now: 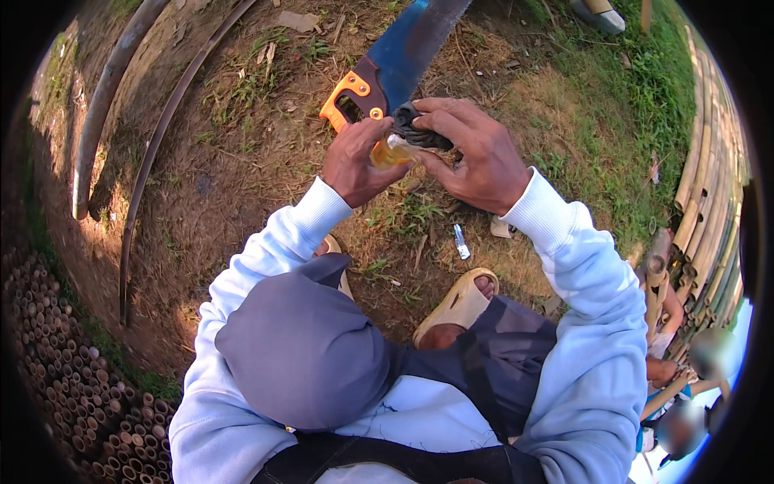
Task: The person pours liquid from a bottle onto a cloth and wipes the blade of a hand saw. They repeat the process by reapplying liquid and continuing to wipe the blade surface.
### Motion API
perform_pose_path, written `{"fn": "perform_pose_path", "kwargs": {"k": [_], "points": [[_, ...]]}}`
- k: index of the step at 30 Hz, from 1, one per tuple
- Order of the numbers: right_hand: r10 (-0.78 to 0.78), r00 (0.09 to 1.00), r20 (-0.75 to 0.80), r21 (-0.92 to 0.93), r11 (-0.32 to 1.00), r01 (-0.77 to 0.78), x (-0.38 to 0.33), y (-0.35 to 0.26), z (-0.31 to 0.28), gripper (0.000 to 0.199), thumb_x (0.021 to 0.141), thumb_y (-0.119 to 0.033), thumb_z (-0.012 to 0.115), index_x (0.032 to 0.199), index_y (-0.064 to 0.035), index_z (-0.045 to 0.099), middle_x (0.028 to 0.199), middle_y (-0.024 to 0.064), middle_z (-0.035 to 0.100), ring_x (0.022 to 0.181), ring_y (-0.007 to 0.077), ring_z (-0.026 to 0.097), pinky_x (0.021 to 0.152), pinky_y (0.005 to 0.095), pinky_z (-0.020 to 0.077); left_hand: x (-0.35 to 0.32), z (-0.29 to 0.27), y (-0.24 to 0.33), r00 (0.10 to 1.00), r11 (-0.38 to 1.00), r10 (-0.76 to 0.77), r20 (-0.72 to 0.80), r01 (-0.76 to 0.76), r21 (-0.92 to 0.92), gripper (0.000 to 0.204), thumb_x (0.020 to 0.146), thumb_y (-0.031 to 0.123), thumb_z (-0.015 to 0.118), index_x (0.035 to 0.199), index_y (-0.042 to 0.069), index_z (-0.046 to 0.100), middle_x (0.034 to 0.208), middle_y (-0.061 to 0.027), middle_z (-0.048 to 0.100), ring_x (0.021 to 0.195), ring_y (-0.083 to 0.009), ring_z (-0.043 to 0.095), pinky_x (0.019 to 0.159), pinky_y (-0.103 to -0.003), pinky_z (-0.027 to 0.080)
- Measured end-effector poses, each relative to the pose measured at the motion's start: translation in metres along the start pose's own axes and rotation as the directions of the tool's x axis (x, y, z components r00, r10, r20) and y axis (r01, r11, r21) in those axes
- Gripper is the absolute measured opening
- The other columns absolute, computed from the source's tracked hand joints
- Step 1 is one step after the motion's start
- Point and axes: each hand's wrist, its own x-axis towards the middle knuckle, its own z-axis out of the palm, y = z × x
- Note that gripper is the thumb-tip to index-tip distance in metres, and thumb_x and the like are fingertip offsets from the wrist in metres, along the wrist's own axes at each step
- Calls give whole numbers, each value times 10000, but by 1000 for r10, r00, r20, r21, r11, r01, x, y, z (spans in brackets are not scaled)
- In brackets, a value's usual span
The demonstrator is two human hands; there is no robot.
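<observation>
My left hand (355, 165) is closed round a small clear container with amber-yellow contents (383, 153), thumb and fingers at its sides. My right hand (480, 157) comes from the right and grips a crumpled black bundle (433, 139) that looks like cloth or rubber strip. The bundle rests against the container's top, so the container's mouth is partly hidden. Just beyond both hands is a handsaw (403, 60) with an orange and dark brown handle and a bluish blade, its handle partly behind the container and bundle.
Beneath is bare soil with grass patches. A small blue-and-white packet (460, 242) lies near my sandal (453, 310). Two long curved poles (157, 153) are at left, stacked cut bamboo (76, 379) lower left. Bamboo poles (713, 185) and other people (673, 379) are at right.
</observation>
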Motion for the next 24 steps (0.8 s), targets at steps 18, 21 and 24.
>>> {"fn": "perform_pose_path", "kwargs": {"k": [18, 21, 24], "points": [[541, 735, 409, 651, 391, -651, 10, 29, -19, 265, 942, -97, 700, 1161, 50, 692, 1010, 48, 720, 888, 78, 641, 787, 256, 531, 7, 0, -3, 998, 999, 18, 66, -21, 45, 625, 709, 277, 846, 1233, 7, 639, 1081, -153, 695, 985, -331, 673, 890, -436, 519], [597, 760, 258, 537, 566, -626, 13, 22, -18, 256, 932, -90, 709, 1145, 53, 699, 993, 50, 723, 874, 79, 644, 777, 258, 528, 8, 1, -3, 998, 999, 26, 66, -28, 29, 625, 711, 276, 844, 1235, 2, 641, 1075, -153, 696, 978, -328, 671, 882, -433, 519], [613, 767, 188, 668, 493, -557, 14, 17, -14, 264, 919, -96, 726, 1132, 57, 701, 978, 50, 722, 871, 83, 644, 777, 264, 530, 8, 0, -1, 997, 999, 17, 79, -19, 30, 632, 712, 272, 844, 1241, -7, 640, 1067, -154, 695, 968, -327, 670, 876, -432, 520]]}}
